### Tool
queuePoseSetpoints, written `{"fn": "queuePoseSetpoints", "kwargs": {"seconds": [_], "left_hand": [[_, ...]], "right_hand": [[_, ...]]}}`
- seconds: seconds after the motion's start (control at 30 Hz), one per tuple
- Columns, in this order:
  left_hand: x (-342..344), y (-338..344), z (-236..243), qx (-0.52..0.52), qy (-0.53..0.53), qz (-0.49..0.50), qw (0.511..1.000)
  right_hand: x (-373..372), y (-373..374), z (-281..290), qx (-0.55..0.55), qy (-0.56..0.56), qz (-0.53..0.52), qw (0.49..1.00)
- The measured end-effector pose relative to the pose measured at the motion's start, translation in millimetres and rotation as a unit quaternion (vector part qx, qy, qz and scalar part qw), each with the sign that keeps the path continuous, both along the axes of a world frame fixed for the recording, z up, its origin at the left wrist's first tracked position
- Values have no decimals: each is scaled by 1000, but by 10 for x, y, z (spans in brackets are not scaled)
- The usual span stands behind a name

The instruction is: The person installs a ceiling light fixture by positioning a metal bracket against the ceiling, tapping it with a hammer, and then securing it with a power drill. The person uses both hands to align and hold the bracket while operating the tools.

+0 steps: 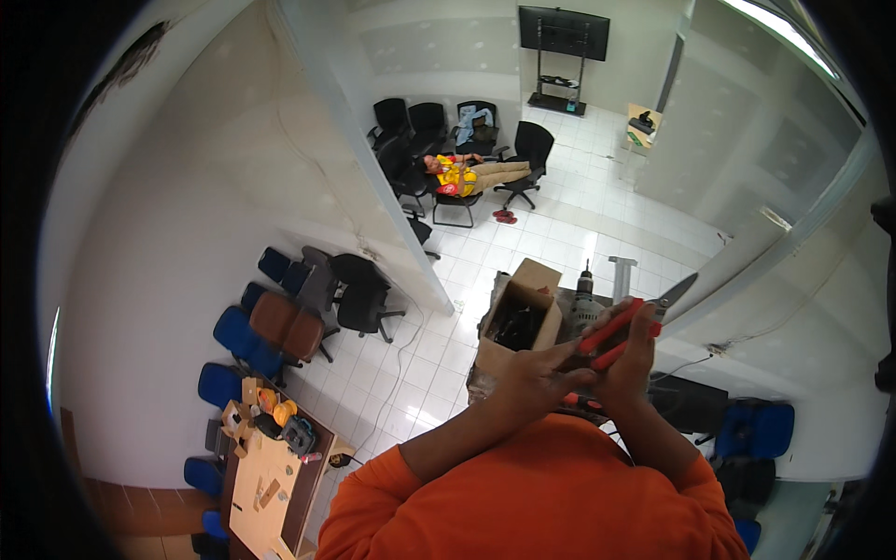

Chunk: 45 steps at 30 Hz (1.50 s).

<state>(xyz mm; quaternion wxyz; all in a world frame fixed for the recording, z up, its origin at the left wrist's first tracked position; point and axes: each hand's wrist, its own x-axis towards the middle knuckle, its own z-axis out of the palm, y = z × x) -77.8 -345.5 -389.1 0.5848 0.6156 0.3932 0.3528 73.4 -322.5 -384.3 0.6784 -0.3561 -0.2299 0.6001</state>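
Note:
I grip red-handled shears [607, 331] with both hands, their silver blades [679, 289] pointing up and right. My left hand [555, 369] is closed at the handles, and my right hand [630, 373] is closed around them from the right. Just beyond the hands, a drill [585, 303] stands with its bit upward, partly hidden by my fingers. Left of it, an open cardboard box [523, 317] holds dark items. A silver tool like a caliper [623, 266] sticks up at the right, its lower part hidden. These sit on a raised surface [481, 378] before me.
Far below, a person [455, 177] in yellow and red reclines across black chairs [532, 145]. A cluttered table [257, 504] and stacked chairs [285, 317] are at lower left. Partition walls [415, 247] flank the platform, a cable [401, 364] crosses the tiled floor, and blue chairs [765, 429] stand right.

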Motion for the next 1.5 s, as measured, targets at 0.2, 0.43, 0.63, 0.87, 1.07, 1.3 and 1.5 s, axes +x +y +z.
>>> {"fn": "queuePoseSetpoints", "kwargs": {"seconds": [0.2,0.43,0.63,0.87,1.07,1.3,1.5], "left_hand": [[61,-4,22,115,16,13,993],[39,10,41,147,64,48,986],[-407,225,-210,162,131,197,958],[-916,419,-529,113,239,192,945],[-938,532,-523,49,221,198,954],[-767,725,-271,236,373,61,895],[-474,1007,-502,200,540,-136,806]], "right_hand": [[59,-61,15,12,-44,-29,999],[67,-21,14,80,-115,18,990],[191,58,-89,61,-313,185,930],[266,4,-86,-91,-472,298,825],[127,32,177,77,-691,293,656],[-233,383,281,109,-816,278,494],[-79,519,127,138,-801,204,546]]}}
